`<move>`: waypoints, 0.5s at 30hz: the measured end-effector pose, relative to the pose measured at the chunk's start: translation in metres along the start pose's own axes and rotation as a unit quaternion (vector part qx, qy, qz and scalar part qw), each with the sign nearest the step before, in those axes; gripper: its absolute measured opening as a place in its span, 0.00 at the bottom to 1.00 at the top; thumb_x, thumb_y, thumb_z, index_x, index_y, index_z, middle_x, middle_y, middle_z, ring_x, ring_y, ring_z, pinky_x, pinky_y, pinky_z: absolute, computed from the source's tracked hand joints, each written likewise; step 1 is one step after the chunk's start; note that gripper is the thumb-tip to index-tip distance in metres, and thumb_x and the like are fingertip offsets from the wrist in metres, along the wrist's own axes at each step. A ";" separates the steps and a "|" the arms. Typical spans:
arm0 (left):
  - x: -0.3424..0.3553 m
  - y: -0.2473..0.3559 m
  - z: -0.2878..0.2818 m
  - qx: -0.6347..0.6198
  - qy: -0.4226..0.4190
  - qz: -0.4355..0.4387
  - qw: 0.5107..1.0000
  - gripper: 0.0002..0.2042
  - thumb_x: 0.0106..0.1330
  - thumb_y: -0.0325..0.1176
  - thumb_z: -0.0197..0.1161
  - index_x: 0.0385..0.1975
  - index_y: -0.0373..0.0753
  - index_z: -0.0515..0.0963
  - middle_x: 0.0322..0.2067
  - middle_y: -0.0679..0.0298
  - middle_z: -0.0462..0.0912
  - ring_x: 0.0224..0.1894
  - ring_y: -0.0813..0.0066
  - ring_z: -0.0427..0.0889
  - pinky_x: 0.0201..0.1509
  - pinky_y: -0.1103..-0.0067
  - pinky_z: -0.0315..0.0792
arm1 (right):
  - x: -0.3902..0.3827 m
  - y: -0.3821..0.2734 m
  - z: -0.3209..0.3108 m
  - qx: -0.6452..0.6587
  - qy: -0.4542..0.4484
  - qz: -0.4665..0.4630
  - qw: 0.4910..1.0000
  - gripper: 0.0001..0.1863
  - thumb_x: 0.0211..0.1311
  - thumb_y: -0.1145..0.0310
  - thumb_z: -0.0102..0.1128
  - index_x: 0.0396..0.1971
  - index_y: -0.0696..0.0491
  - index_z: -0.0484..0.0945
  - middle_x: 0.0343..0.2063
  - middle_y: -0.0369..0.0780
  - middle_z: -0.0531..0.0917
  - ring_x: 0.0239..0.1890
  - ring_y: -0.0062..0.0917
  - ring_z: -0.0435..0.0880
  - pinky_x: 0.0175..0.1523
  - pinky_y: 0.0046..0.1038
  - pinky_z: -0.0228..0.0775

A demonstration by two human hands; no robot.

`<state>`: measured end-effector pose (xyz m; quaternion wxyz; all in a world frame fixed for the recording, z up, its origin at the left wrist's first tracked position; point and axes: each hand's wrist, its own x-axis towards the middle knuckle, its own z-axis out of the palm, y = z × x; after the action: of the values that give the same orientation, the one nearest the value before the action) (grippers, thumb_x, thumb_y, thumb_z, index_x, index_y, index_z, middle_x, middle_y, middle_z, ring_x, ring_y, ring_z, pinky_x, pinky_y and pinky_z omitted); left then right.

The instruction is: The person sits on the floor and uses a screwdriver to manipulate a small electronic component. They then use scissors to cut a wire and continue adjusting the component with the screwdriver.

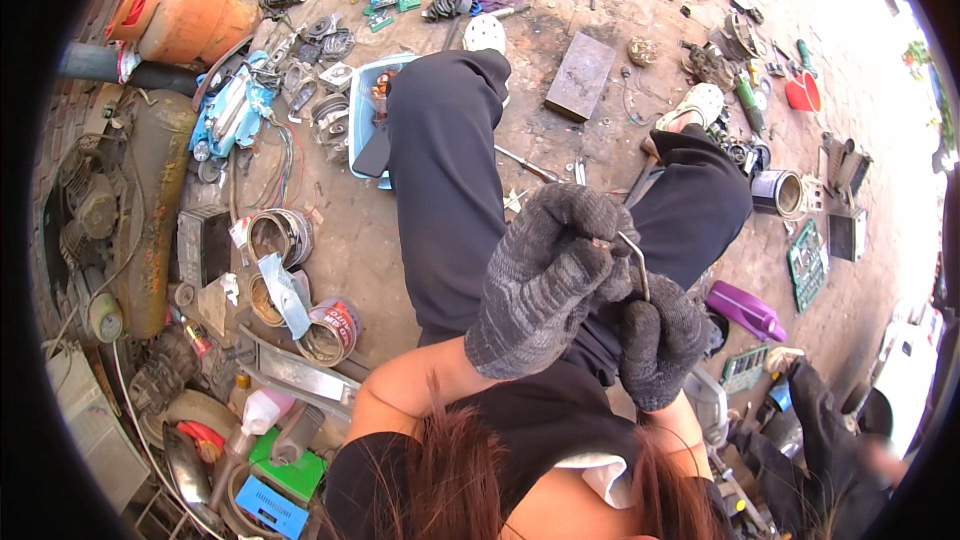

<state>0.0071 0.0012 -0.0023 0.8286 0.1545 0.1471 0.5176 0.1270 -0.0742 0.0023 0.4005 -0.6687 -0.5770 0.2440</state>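
Grey knitted gloves cover both my hands, which are raised close together above my lap. My right hand (660, 345) is closed round a thin bent metal rod (641, 270), its angled end pointing up toward the left hand. My left hand (540, 285) is closed in a pinch beside the rod's bend. A small reddish spot shows at its fingertips, but what they hold is too small and hidden to name. Beyond the hands, a screwdriver (527, 164) lies on the ground between my legs. A hammer-like wooden-handled tool (645, 178) lies partly hidden by my right leg.
A blue plastic basin (362, 125) with copper-coloured parts stands by my left leg. Open cans (330, 332) and an orange gas cylinder (198, 15) are at left. A metal block (581, 76) lies ahead. At right are a purple case (745, 310), a tin (777, 192) and a red cup (802, 92).
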 end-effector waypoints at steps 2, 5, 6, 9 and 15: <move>0.001 0.002 -0.003 0.055 -0.041 0.023 0.997 0.09 0.62 0.26 0.55 0.41 0.35 0.67 0.35 0.61 0.73 0.32 0.82 0.71 0.38 0.85 0.68 | -0.005 0.004 -0.006 0.018 -0.010 -0.003 1.000 0.10 0.49 0.77 0.55 0.34 0.57 0.77 0.23 0.42 0.79 0.24 0.34 0.78 0.31 0.29 0.69; -0.002 0.005 -0.010 0.121 -0.065 0.038 0.990 0.09 0.61 0.23 0.54 0.41 0.35 0.67 0.38 0.60 0.73 0.36 0.82 0.72 0.41 0.84 0.70 | 0.000 -0.002 -0.009 -0.008 -0.010 -0.025 1.000 0.11 0.56 0.67 0.49 0.29 0.58 0.78 0.18 0.38 0.78 0.19 0.25 0.76 0.26 0.23 0.65; -0.004 0.006 -0.012 0.139 -0.067 0.041 0.987 0.09 0.61 0.22 0.54 0.41 0.35 0.67 0.39 0.59 0.74 0.37 0.81 0.73 0.42 0.84 0.70 | 0.003 -0.005 -0.010 -0.026 -0.008 -0.036 0.999 0.16 0.59 0.63 0.46 0.27 0.59 0.78 0.16 0.36 0.78 0.16 0.20 0.75 0.23 0.20 0.63; -0.004 0.009 -0.011 0.156 -0.061 0.049 0.985 0.10 0.60 0.20 0.54 0.41 0.34 0.67 0.39 0.59 0.74 0.38 0.81 0.73 0.42 0.84 0.70 | 0.004 -0.008 -0.013 0.029 -0.035 0.010 0.999 0.15 0.59 0.63 0.47 0.28 0.59 0.78 0.16 0.37 0.78 0.15 0.20 0.74 0.22 0.20 0.63; -0.006 0.010 -0.004 0.159 -0.029 0.042 0.986 0.10 0.60 0.19 0.54 0.40 0.34 0.68 0.37 0.61 0.75 0.39 0.80 0.74 0.44 0.83 0.70 | 0.004 -0.009 -0.019 0.031 -0.050 0.008 0.998 0.15 0.59 0.64 0.47 0.29 0.60 0.79 0.16 0.38 0.78 0.15 0.20 0.75 0.22 0.19 0.64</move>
<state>-0.0055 0.0008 -0.0014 0.7751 0.3056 0.1969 0.5168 0.1378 -0.0748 0.0204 0.3896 -0.6474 -0.5829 0.2988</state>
